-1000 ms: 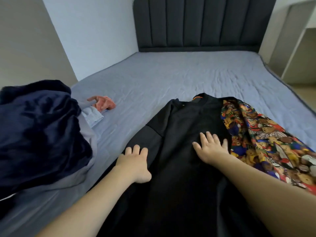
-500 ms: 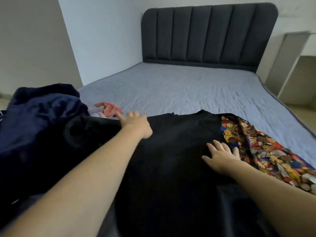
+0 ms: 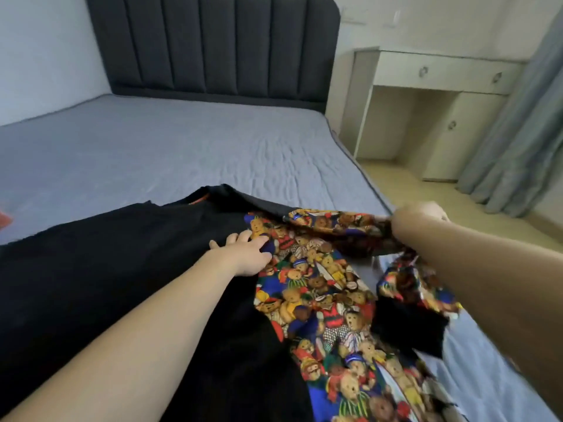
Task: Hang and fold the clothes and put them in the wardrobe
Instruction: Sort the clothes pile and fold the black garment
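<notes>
Black soft cloth with a teddy-bear print panel, the garment (image 3: pixel 170 269) lies spread flat across the lower frame on the grey-blue bed sheet (image 3: pixel 182 153). The left hand (image 3: pixel 246 257) rests on it at centre, fingers straight, pinning it. The right hand (image 3: pixel 417 219), right of centre, grips the lifted printed sleeve (image 3: pixel 335 222). It looks light and limp, likely to sag; seams and sleeve ends seem the best holds.

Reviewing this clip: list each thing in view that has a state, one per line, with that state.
black garment: spread flat on the bed
teddy-bear print sleeve: lifted, pulled out to the right
left hand: pressing on the garment where black meets print
right hand: gripping the sleeve's end
desk drawers: closed
</notes>
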A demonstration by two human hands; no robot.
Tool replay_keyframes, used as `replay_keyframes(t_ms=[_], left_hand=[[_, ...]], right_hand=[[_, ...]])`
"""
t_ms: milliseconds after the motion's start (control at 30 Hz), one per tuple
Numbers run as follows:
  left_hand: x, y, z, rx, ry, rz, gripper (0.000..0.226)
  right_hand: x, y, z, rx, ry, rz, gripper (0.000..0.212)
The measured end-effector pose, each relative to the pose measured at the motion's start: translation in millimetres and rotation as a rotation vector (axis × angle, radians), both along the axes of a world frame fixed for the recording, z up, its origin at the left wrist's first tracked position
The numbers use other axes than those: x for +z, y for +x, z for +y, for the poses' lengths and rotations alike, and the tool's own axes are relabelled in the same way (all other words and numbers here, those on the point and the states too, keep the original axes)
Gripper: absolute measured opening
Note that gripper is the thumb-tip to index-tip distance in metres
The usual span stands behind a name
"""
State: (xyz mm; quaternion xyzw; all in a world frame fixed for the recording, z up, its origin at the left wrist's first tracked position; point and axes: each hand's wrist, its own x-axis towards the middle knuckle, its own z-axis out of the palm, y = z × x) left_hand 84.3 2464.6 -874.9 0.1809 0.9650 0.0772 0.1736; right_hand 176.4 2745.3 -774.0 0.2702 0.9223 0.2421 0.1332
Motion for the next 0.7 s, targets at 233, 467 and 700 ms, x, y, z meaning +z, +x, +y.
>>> replay_keyframes(t_ms=[233,467,700], left_hand=[[3.1,-85.4,47.4,0.081,-0.011,0.122,0.057],[-49.6,-141.9,91.7,0.164,0.015,0.133,0.064],[-58.1,-90.0,70.6,0.023,-0.019,0.228,0.075]], right_hand=[[-64.4,-75.0,-6.4,0.348,-0.236,0.597,0.069],[-178.7,-91.2,-12.8,0.323,-0.545,0.67,0.057],[-170.4,-100.0,-7.9,0.269,-0.603,0.631,0.057]])
